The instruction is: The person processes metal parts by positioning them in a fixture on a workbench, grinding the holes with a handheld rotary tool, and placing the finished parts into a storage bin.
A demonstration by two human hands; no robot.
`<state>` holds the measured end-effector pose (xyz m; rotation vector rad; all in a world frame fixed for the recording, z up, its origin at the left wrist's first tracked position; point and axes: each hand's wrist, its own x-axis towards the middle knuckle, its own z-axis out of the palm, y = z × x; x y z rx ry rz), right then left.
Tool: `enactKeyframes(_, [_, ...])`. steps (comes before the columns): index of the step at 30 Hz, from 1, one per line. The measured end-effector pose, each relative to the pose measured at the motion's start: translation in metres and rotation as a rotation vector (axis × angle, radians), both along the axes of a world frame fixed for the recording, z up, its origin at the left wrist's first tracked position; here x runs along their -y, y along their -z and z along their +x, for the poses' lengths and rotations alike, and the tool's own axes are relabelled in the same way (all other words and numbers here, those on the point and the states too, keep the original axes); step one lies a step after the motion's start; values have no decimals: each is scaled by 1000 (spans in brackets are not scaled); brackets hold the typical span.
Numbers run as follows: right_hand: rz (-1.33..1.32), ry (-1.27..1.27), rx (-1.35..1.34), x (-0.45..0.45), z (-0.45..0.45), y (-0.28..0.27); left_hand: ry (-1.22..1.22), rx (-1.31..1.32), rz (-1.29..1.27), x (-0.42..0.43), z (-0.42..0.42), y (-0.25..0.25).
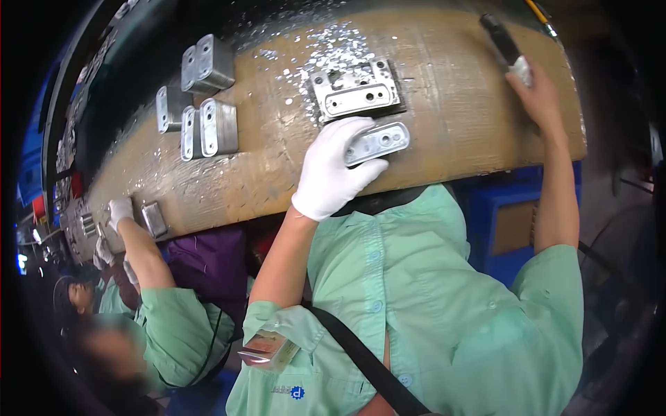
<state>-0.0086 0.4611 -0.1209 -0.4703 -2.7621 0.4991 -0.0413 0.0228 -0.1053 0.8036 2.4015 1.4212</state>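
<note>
My left hand (336, 168), in a white glove, grips an oval metal housing (379, 143) at its left end, thumb below and fingers above. The housing has holes in its upper face. Just beyond it sits a metal fixture block (357, 91) with an oval shape and several holes. Off to the right, my bare right hand (538, 93) is closed around the pale end of a long dark tool (501, 40). The tool's exact kind is blurred.
Several stacks of oval metal parts (211, 66) stand left of the fixture on the brown worktable (458, 132). Shiny metal chips (336, 45) are scattered behind the fixture. At left, a co-worker's gloved hand (121, 211) is near another metal part (154, 219). A blue crate (485, 208) sits below the table.
</note>
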Motion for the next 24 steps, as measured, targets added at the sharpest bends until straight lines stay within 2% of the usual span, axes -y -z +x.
enactKeyframes(3, [-351,-16,-136,30,-2,-44,20,-79,-14,0,-1,-2])
enactKeyframes(4, [-457,17,-212,61,-1,-75,24,-103,-19,0,-2,-3])
enactKeyframes(7, [-783,-113,-380,71,1,-84,42,-164,-23,-2,-4,-4])
enactKeyframes(9, [-879,-183,-473,94,-3,-87,39,-177,-20,-3,-4,-5])
enactKeyframes(12, [-912,-188,-513,133,-6,-85,43,-212,2,-1,-6,-6])
enactKeyframes(18, [-975,-265,-449,129,-6,-84,-14,-236,97,7,-19,-22])
enactKeyframes(20, [-1004,-277,-470,133,-8,-86,11,-499,-56,7,-41,-33])
enactKeyframes(24, [-964,-262,-486,144,-12,-92,23,-504,-146,1,-71,-10])
